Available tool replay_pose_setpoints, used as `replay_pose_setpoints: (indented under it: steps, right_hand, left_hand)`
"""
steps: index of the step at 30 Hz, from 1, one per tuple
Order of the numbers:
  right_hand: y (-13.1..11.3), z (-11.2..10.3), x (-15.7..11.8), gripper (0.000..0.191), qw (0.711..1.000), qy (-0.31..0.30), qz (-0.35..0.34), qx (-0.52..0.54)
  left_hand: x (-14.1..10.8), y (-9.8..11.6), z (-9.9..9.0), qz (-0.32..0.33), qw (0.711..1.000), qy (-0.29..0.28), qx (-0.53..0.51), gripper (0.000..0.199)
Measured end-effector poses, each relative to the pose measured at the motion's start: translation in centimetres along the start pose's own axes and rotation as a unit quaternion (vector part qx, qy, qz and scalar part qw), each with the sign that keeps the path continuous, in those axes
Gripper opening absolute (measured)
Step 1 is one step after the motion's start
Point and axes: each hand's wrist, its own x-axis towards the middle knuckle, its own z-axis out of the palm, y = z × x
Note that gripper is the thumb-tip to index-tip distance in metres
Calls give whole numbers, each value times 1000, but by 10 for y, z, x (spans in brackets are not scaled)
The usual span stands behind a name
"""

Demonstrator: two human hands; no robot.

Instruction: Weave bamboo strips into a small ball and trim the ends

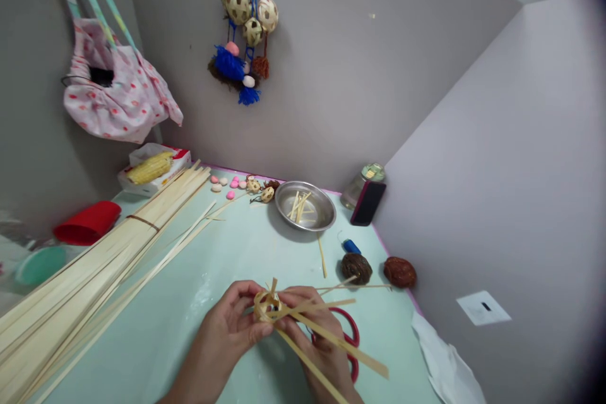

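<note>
Between my two hands is a small, partly woven ball of pale strips (265,307), with several long strip ends fanning out to the right and toward me. My left hand (231,322) pinches the ball's left side between thumb and fingers. On the right side, my right hand (315,328) has its fingers closed on the ball and its strips, which cross over the hand. Red-handled scissors (353,334) lie beneath and beside my right hand, their blades mostly hidden.
A long bundle of strips (118,246) covers the table's left. A metal bowl (326,208) with short strips stands at the back. Blue thread (351,246), brown cord (356,268), reddish cord (400,272) and a propped phone (368,203) are at the right.
</note>
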Motion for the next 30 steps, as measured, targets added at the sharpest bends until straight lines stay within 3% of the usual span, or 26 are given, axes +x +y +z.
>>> replay_pose_setpoints:
  steps: [11,17,25,30]
  right_hand:
    - [-15,-3,5,20,998,-27,34,43]
    - [-10,-3,6,17,996,-38,48,60]
    - [-20,-2,9,18,979,-55,157,117]
    - [-13,0,10,25,962,-34,219,159]
  left_hand:
    - [-3,10,2,5,999,12,38,32]
    - [-1,-2,-5,0,1000,9,27,31]
    - [-1,-5,-5,-3,999,-9,46,27]
    - [-2,-6,-2,-4,998,-1,59,28]
